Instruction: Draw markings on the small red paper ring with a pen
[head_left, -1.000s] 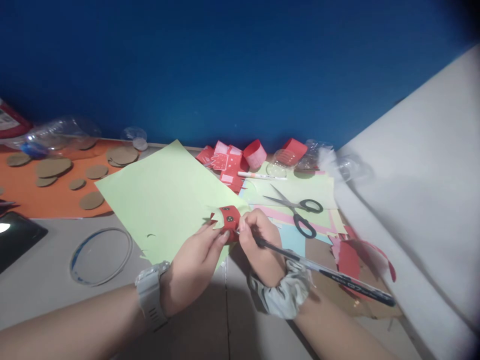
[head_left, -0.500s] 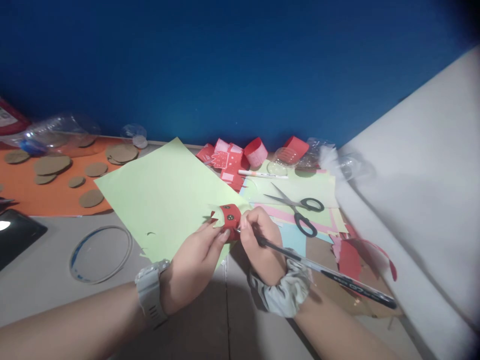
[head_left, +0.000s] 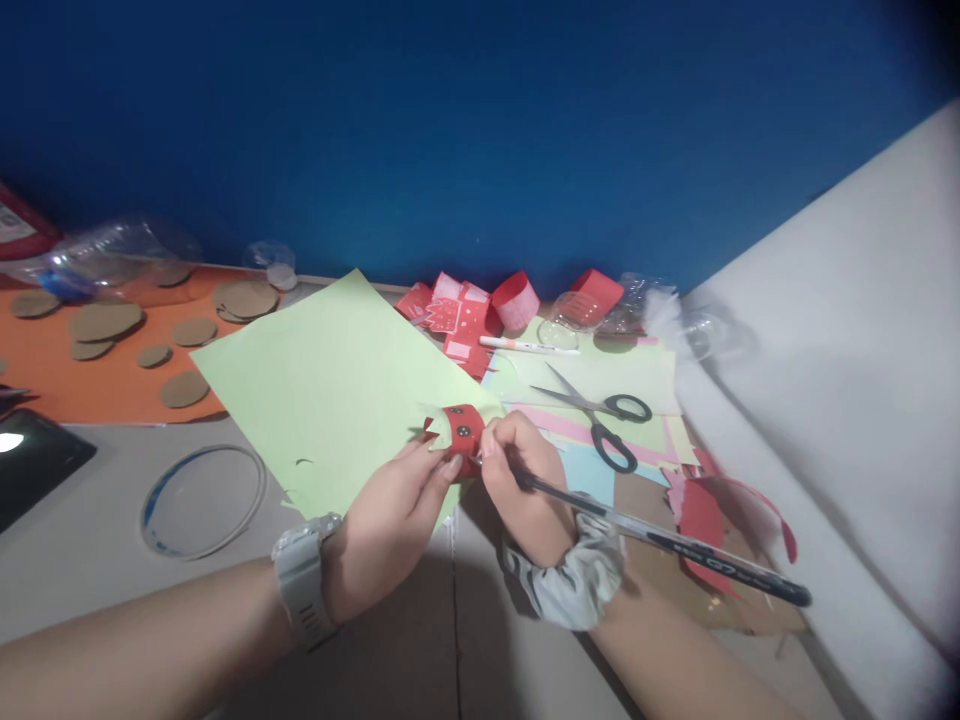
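Note:
A small red paper cutout (head_left: pixel 468 416) with two dark eye-like marks and a jagged pale-green strip is pinched in my left hand (head_left: pixel 394 520). My right hand (head_left: pixel 525 480) is closed around a black pen (head_left: pixel 667 535); the tip meets the lower part of the red paper, and the long barrel slants down to the right. Under the cutout lies a large pale-green sheet (head_left: pixel 330 380). Black-handled scissors (head_left: pixel 600 410) rest open on coloured papers, right of my hands.
A tape ring (head_left: pixel 150 510) lies at left. Cardboard discs (head_left: pixel 105 322) cover an orange sheet (head_left: pixel 45 390). Along the blue wall stand a clear bottle (head_left: pixel 127 260), red paper rings (head_left: pixel 515 300) and plastic pieces. A white marker (head_left: pixel 529 346) and red scraps (head_left: pixel 705 510) lie to the right.
The pen's rear end has swung slightly to the right, its tip still at the red paper. Both hands stay nearly in place; the whole view has shifted a little.

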